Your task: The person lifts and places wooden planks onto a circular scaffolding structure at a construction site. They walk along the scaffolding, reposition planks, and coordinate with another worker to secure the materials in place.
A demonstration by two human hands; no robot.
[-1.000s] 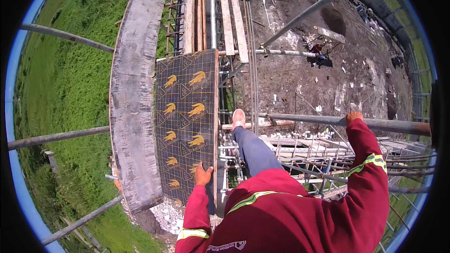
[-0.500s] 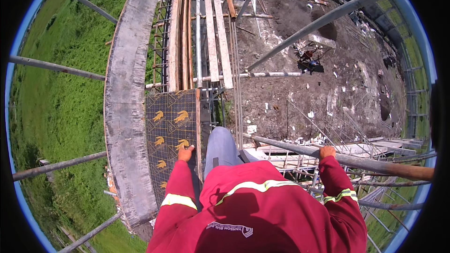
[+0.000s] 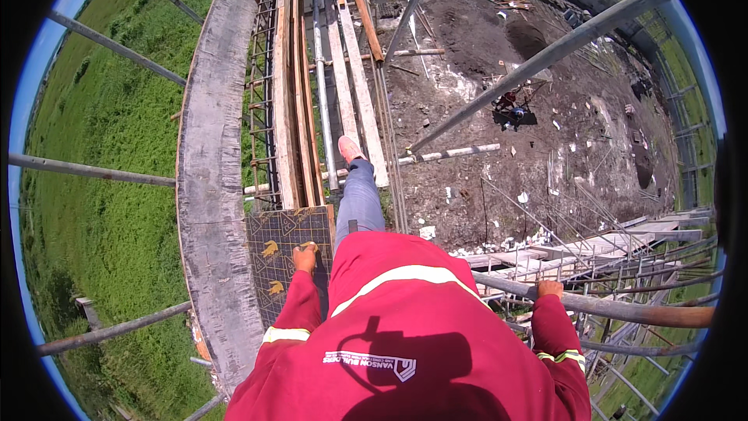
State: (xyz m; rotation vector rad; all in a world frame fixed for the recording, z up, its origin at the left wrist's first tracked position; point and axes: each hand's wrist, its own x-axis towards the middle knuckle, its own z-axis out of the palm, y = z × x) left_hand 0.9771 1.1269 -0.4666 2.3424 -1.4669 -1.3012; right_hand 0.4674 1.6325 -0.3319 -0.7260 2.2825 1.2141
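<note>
Stepping partway onto a plank (image 3: 340,78), a worker (image 3: 413,304) wrapped right hand (image 3: 550,288) round pipe (image 3: 623,309), left hand (image 3: 305,258) against panel (image 3: 270,235), grip unclear.

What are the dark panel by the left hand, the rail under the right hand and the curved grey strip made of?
Dark panel: probably plywood with a dark film face; yellow printing, brown woodlike edge.
Rail: likely metal pipe, dull grey; round, browner toward its right end, perhaps rust.
Curved grey strip: looks like rough concrete, streaked and patchy, though weathered board is possible.
</note>
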